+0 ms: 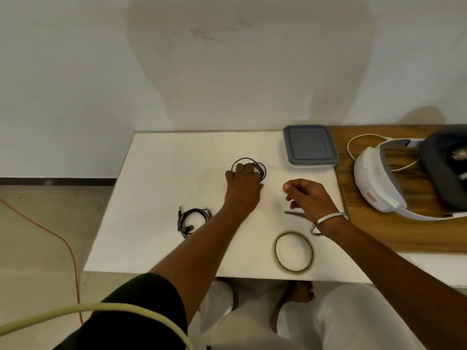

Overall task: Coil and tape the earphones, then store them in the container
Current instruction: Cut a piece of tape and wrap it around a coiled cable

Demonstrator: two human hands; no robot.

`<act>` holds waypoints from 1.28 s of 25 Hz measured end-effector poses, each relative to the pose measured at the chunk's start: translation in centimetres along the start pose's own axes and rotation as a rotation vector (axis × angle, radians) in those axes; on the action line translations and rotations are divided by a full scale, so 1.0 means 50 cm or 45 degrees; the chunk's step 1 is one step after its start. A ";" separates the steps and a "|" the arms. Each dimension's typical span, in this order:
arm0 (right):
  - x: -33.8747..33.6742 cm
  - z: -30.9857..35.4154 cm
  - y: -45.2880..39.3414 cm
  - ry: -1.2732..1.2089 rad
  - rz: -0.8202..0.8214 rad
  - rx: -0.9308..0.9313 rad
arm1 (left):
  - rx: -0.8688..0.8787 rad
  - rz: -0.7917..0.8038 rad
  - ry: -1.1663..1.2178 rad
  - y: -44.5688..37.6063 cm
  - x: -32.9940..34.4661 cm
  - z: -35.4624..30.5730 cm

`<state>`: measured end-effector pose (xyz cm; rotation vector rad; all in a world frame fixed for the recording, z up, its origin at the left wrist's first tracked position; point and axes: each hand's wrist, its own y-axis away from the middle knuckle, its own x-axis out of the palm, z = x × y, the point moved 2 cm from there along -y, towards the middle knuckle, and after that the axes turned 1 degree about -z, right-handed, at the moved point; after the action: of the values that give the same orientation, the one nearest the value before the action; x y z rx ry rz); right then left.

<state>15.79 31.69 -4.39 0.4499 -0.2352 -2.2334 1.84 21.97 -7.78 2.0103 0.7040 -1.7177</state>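
A coil of black earphones (263, 170) lies in the middle of the white table (161, 173). My left hand (243, 183) reaches over it, with fingers bent down onto the coil and holding it. My right hand (307, 195) hovers to the right of it, fingers curled and thumb pinched against forefinger; anything between them is too small to see. A second, loosely bundled pair of black earphones (189, 219) lies at the left. A thin roll of tape (277, 251) sits near the front edge. The grey-lidded container (309, 147) stands shut at the back right.
Scissors (293, 213) lie partly under my right wrist. A wooden board (404, 236) at the right carries a white headset (374, 180) and a dark case. An orange cable (63, 242) runs over the floor at the left.
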 end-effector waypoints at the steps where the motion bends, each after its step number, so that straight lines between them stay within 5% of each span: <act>1: -0.004 -0.003 -0.003 -0.011 0.001 -0.001 | 0.005 0.014 -0.041 0.000 0.009 0.000; 12: -0.007 -0.021 -0.020 -0.044 -0.002 -0.018 | 0.112 0.083 -0.318 -0.011 -0.006 -0.020; 21: -0.015 0.017 -0.020 0.112 0.102 -0.219 | 0.227 0.419 0.162 0.004 -0.089 -0.032; 26: -0.016 0.070 0.000 0.084 0.225 -0.276 | 0.336 0.457 0.527 0.036 -0.144 -0.014; 32: 0.005 0.110 0.024 0.014 0.391 -0.233 | 0.312 0.447 0.630 0.073 -0.207 0.000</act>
<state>14.30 30.82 1.00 0.3044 -0.0855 -1.9300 2.87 17.87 2.36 2.5834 0.2572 -1.1584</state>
